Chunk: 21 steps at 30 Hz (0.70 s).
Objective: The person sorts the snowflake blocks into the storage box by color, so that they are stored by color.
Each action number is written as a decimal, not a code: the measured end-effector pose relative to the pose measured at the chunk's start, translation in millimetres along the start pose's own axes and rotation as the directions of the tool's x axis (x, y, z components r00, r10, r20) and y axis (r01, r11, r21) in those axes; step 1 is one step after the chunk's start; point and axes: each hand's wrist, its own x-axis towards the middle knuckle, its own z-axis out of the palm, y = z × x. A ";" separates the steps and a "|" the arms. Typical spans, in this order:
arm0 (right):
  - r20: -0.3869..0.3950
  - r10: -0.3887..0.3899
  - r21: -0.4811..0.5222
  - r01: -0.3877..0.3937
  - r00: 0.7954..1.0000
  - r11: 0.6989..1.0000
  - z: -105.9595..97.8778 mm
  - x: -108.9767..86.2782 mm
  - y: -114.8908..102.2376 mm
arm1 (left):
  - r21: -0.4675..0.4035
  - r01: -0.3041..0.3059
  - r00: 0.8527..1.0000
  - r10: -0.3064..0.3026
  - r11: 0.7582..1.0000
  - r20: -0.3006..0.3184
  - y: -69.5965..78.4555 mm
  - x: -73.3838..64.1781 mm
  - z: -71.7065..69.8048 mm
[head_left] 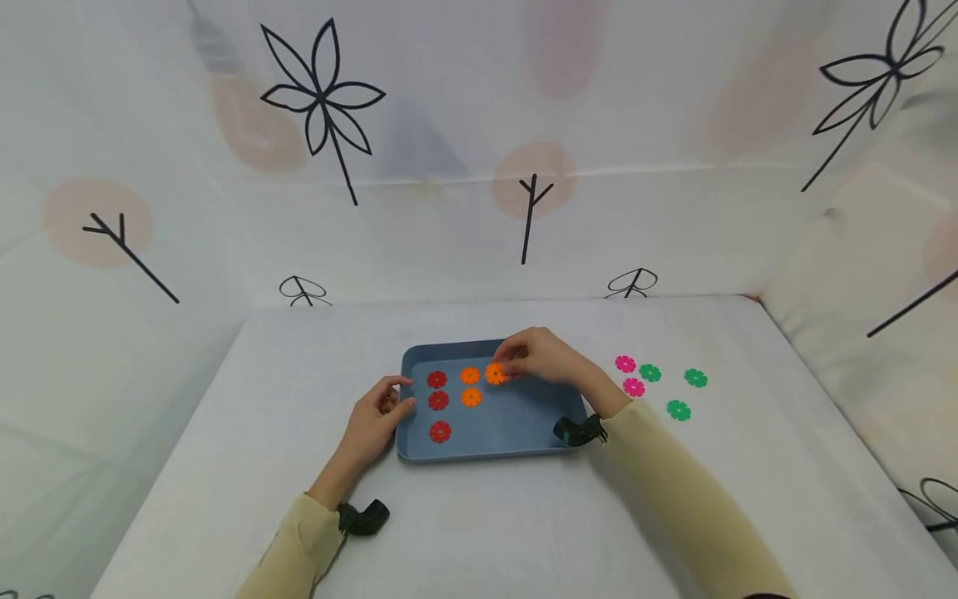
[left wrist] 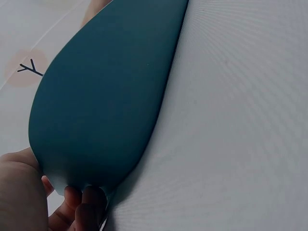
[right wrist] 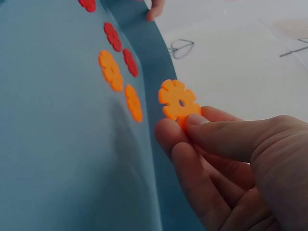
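My right hand [head_left: 545, 356] pinches an orange flower-shaped disc [right wrist: 174, 100] between thumb and fingertips, above the far side of a blue tray [head_left: 516, 424]. The disc has a notched edge and a small hole in its middle. At the tray's left side my left hand [head_left: 377, 413] grips the rim, its fingers curled at the edge in the left wrist view. Two more orange discs [head_left: 471, 398] lie in the tray, one behind the other. Left of them is a column of three red discs [head_left: 438, 400], the nearest set slightly apart.
Right of the tray, on the white table [head_left: 756, 491], lie two pink discs [head_left: 624, 363] and three green discs [head_left: 678, 410]. White cloth walls [head_left: 449, 216] with plant drawings rise behind and at both sides.
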 end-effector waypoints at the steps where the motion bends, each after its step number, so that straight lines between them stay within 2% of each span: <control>1: 0.012 -0.006 -0.011 0.006 1.000 1.000 1.6 1.6 -0.2 | -0.003 -0.002 1.000 0.002 1.000 0.000 5.4 -1.4 -0.5; 4: 0.049 -0.021 -0.035 0.023 0.999 0.999 6.9 6.6 -0.7 | -0.009 -0.014 1.000 0.014 1.000 -0.001 4.7 -1.5 -0.6; 11: 0.133 -0.046 0.004 0.046 0.990 0.999 21.1 14.9 -1.6 | -0.004 -0.027 1.000 0.027 1.000 -0.009 -0.7 0.1 -0.3; 16: 0.234 -0.059 0.059 0.047 0.970 0.997 30.4 18.0 -1.5 | 0.001 -0.027 1.000 0.027 1.000 -0.012 -0.9 -0.1 0.2; 21: 0.325 -0.018 0.088 -0.011 0.946 0.996 35.0 19.1 -2.4 | 0.011 -0.018 1.000 0.018 1.000 -0.008 -2.5 -0.6 0.5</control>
